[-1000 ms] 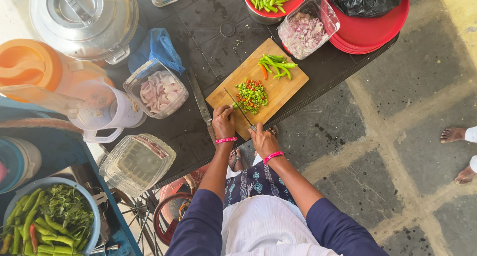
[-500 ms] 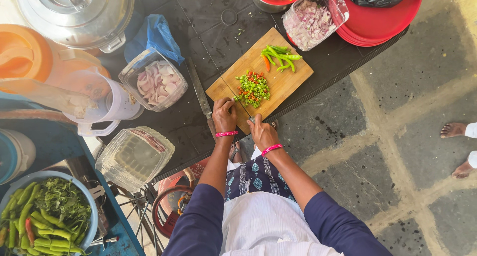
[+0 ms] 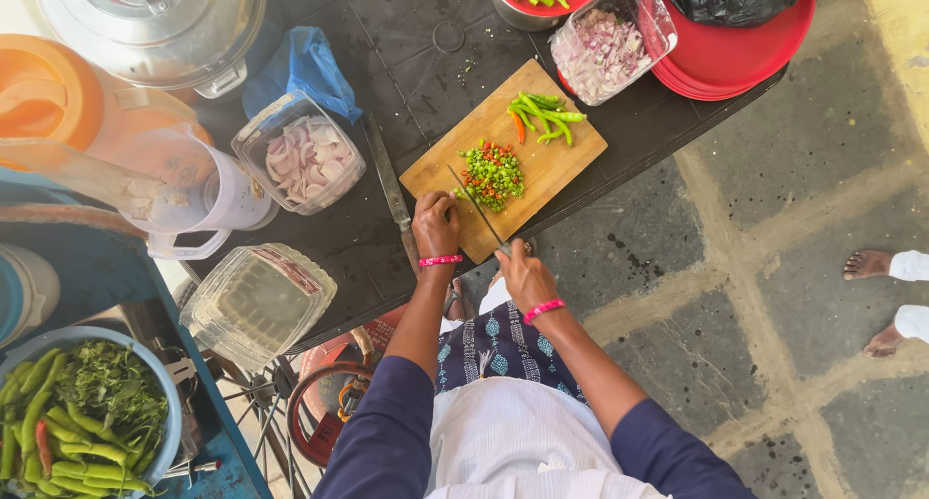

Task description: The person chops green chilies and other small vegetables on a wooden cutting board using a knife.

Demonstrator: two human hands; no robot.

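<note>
A wooden cutting board [image 3: 552,155] lies on the dark table. On it sit a pile of chopped green and red chillies [image 3: 492,174] and a few whole green chillies [image 3: 544,114]. My right hand [image 3: 525,274] grips the handle of a knife [image 3: 474,207], whose blade reaches up to the chopped pile. My left hand [image 3: 435,224] rests with curled fingers on the board's near edge, beside the blade and just below the chopped chillies.
A second knife [image 3: 389,187] lies left of the board. Clear tubs hold sliced onion [image 3: 308,160] and chopped onion [image 3: 602,49]; an empty tub [image 3: 254,303] sits nearer. Red plates [image 3: 735,49], a blue bowl of greens [image 3: 82,422], a pitcher [image 3: 208,184]. Another person's feet [image 3: 876,301] stand right.
The view has shifted slightly. My hands stay at the board's near edge with the knife by the chopped pile; my left hand has edged a little closer to the chillies.
</note>
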